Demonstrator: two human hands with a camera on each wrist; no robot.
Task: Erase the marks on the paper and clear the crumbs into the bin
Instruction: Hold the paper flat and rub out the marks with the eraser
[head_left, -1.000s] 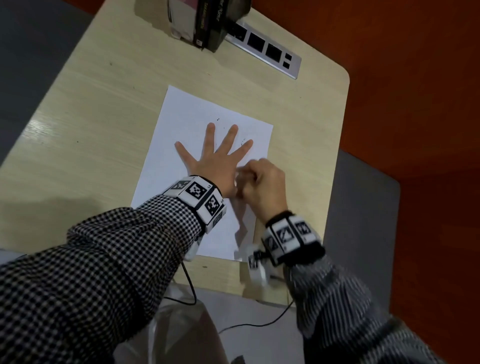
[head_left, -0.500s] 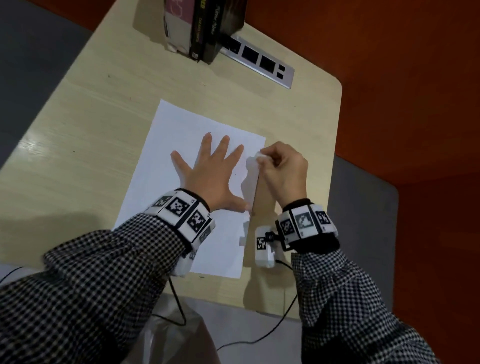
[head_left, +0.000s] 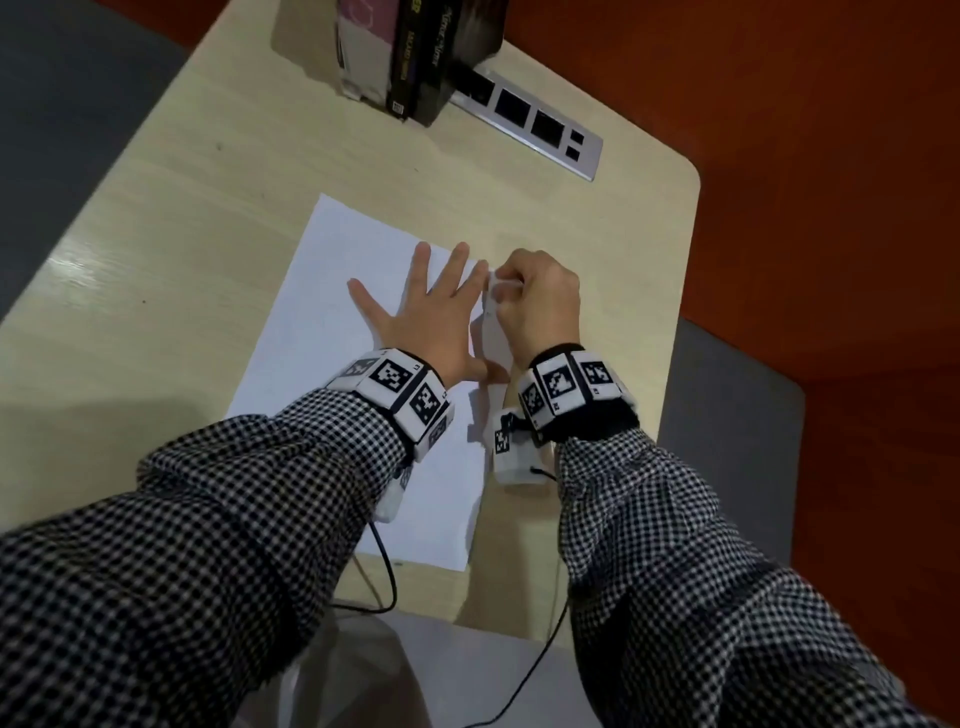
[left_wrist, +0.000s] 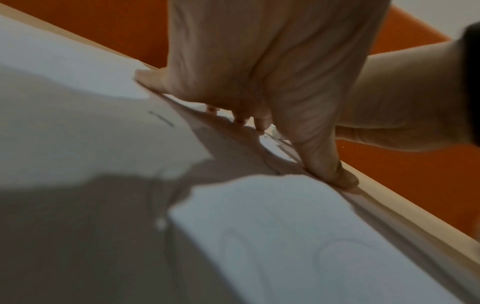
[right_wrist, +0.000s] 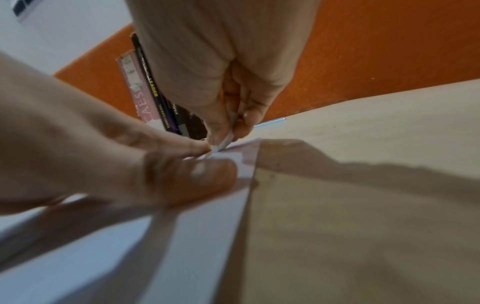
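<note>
At the centre of the head view the left hand (head_left: 415, 322) lies flat on the paper (head_left: 332, 291) with fingers spread wide, seemingly to pin the sheet against the rubbing. Just right of it the right hand (head_left: 535, 306) pinches a small white eraser (right_wrist: 224, 142) at the sheet's far right corner, where marks presumably remain. A short pencil mark (left_wrist: 161, 118) shows left of centre in the left-wrist view; no bin is identifiable.

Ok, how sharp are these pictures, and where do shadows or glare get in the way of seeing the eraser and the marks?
Head view: fairly sharp; glare streaks the pale wooden desk; the small white eraser is mostly hidden in the right hand.
Left wrist view: soft, with a broad shadow across the white paper sheet; one short dark pencil mark still reads.
Right wrist view: blurred, with the left hand looming large.
</note>
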